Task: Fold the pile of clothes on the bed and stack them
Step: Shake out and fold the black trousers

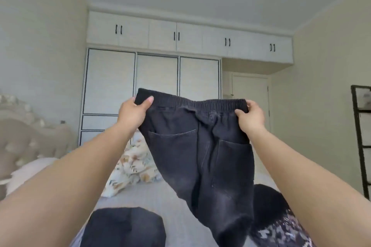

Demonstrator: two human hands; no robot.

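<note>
I hold a pair of dark washed-black trousers (202, 158) up in the air over the bed (152, 196), back pockets facing me. My left hand (133, 113) pinches the elastic waistband at its left end, and my right hand (251, 116) pinches the right end. The legs hang down toward the mattress. A folded dark garment (124, 226) lies on the grey sheet at the bottom left. A black garment (269, 200) and a patterned dark one (281, 230) lie at the bottom right, partly hidden by my right arm.
A floral bundle of bedding (132, 166) sits mid-bed behind the trousers. A tufted headboard (24, 136) and a pale pillow (32, 170) are on the left. White wardrobes (152, 78) fill the far wall. A black shelf frame (361, 136) stands at the right edge.
</note>
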